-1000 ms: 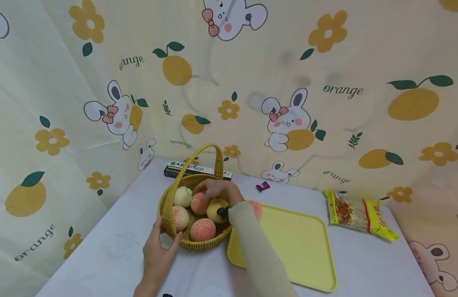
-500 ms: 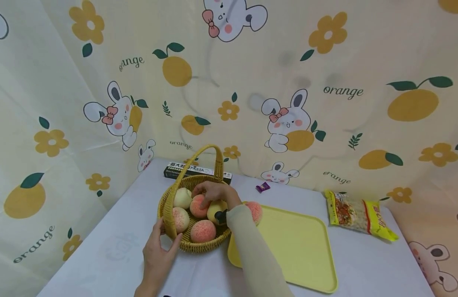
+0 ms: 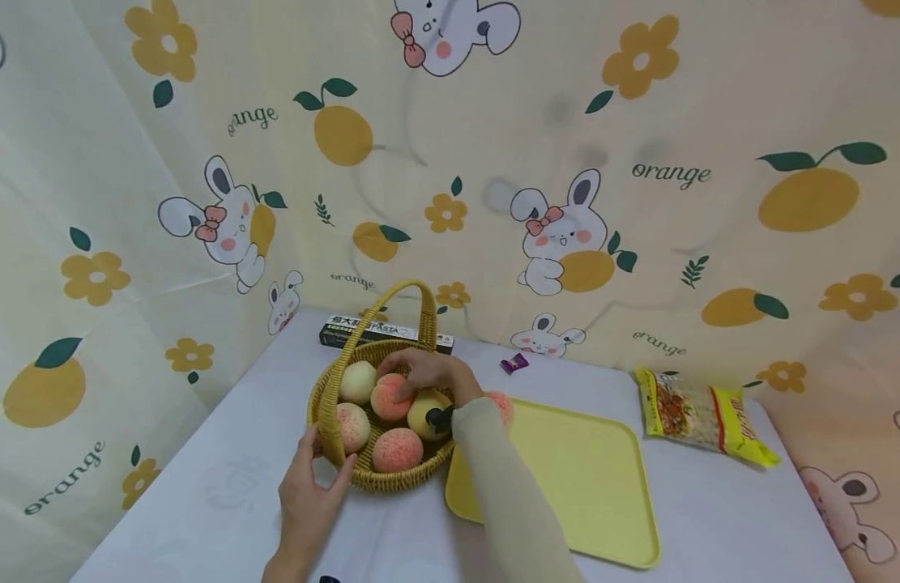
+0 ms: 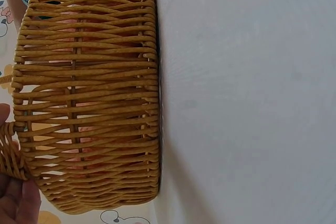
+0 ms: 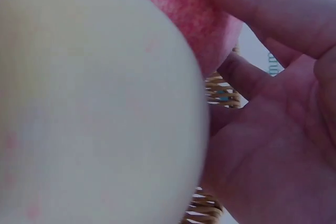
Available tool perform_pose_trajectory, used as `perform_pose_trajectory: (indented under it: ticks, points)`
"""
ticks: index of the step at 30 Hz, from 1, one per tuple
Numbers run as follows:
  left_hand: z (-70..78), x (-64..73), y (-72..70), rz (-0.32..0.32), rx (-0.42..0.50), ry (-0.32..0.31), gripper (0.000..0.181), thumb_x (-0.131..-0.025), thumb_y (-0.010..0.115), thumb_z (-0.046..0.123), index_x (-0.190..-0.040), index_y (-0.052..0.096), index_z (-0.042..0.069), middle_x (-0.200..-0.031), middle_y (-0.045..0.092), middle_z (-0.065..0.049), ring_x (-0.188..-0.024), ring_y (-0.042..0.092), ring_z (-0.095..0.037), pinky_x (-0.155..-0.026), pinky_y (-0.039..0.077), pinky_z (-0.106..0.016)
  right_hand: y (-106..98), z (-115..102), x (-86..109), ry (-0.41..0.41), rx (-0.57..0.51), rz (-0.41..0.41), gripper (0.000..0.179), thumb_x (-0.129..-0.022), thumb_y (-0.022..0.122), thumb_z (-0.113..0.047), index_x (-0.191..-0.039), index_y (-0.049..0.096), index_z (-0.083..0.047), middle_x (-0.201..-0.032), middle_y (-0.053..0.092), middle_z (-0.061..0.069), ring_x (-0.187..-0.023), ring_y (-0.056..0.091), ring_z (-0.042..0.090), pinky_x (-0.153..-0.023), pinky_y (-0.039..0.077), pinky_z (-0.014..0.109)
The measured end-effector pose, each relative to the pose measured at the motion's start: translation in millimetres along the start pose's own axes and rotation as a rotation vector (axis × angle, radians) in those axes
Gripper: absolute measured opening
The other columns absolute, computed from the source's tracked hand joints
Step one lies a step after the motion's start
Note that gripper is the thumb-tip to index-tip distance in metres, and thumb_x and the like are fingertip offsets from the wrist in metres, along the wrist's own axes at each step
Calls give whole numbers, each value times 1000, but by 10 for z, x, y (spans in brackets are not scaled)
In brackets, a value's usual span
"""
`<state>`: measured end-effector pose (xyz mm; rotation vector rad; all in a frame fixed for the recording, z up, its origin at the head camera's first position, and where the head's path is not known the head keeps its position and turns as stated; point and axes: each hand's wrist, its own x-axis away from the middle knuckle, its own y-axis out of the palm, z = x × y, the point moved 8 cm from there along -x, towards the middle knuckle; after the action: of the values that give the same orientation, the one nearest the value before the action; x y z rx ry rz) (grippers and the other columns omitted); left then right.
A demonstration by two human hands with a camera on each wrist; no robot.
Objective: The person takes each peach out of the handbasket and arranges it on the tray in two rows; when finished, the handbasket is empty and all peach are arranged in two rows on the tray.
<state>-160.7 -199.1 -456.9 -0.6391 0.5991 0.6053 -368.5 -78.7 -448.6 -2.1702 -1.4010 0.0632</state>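
Observation:
A woven yellow-brown basket (image 3: 380,483) with a tall arched handle stands on the table, holding several peaches. My left hand (image 3: 309,494) grips the foot of the handle at the near left, thumb on one side and fingers on the other. In the left wrist view, its fingers (image 4: 30,203) are at the handle's foot. My right hand (image 3: 420,368) reaches in from the right and holds a pink peach (image 3: 388,398) between thumb and fingers. A pale yellow peach (image 5: 100,108) fills much of the right wrist view, just beside the held one.
A yellow tray (image 3: 581,478) lies right of the basket, with another pink peach (image 3: 502,407) at its upper left corner, partly behind the right sleeve. Behind the basket is a black pasta box (image 3: 336,334). A purple-wrapped candy (image 3: 514,363) and a yellow noodle bag (image 3: 701,417) lie farther right.
The right hand first shifts slightly left with the pink peach, then the peach comes up a little among the others. The left hand stays on the handle.

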Motion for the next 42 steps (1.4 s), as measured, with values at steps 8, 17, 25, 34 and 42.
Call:
perform_pose_trajectory:
  ticks: [8,17,25,34,42]
  points:
    - [5,-1,14,-10,-7,-17,66,-73,86,1,-130,54,-5,-101,66,-12,-88,61,-20,-79,42,-13,-94,-25,110,-56,-9,50,49,-87,73,-5,-134,58,-4,-136,56,7,-119,51,19,-98,44,32]
    - [13,-12,12,-27,-11,-46,66,-74,86,1,-131,53,-4,-102,67,-12,-91,61,-20,-81,39,-10,-150,22,224,-43,-35,85,55,-89,74,-7,-140,55,-4,-138,55,9,-101,55,13,-85,48,25]
    - [12,-11,32,-44,-26,-63,67,-74,86,2,-131,53,-4,-104,67,-13,-93,62,-21,-82,38,-11,-185,-2,310,-41,-18,100,59,-89,74,-11,-143,52,-4,-137,57,8,-111,57,13,-95,47,28]
    - [12,-16,36,-55,-33,-88,66,-74,86,3,-131,52,-3,-105,67,-14,-94,62,-21,-80,45,-34,-337,-50,516,-92,53,166,63,-85,79,-19,-142,55,-9,-132,62,3,-109,59,13,-93,49,29]
    - [9,-8,44,-56,-43,-90,65,-75,86,3,-130,53,-3,-105,67,-14,-94,63,-23,-81,45,-36,-530,-15,889,-174,-51,244,60,-83,79,-14,-139,58,-10,-130,63,2,-114,58,19,-99,46,38]
